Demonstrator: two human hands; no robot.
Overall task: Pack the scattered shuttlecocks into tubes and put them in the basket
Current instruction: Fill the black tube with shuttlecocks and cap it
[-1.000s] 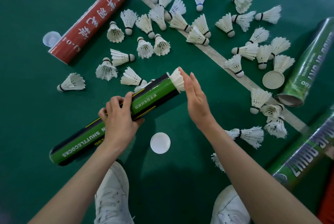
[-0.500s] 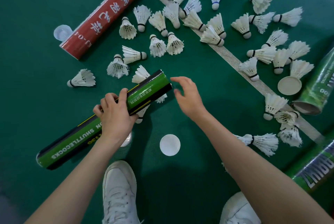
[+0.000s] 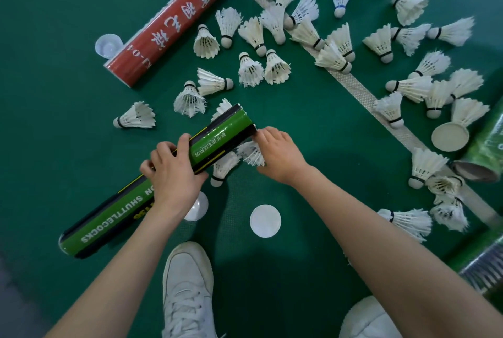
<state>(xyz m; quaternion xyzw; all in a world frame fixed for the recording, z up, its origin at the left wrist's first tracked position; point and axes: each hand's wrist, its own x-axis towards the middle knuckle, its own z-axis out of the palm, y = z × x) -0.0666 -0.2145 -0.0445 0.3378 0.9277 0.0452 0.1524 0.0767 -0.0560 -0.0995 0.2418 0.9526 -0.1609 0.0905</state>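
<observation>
Gripping green tube [image 3: 163, 182] round its middle with left hand [image 3: 174, 171], fingers wrapped tight; held slanted above court floor [image 3: 54, 38]. Curling right hand [image 3: 280, 155] fingers onto white shuttlecock [image 3: 251, 152] just under the tube's open upper end. Beyond that end: scattered shuttlecocks [image 3: 250, 69], red tube [image 3: 174, 21]. On the near side of the tube: round white lid [image 3: 265, 220].

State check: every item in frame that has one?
green tube: held up, no lid on far end
left hand: grips green tube
right hand: fingers curled on a shuttlecock
red tube: lying flat
clear cap: loose beside red tube
white lid: loose on floor
second green tube: lying, mouth open
other shuttlecocks: scattered, unpacked
</observation>
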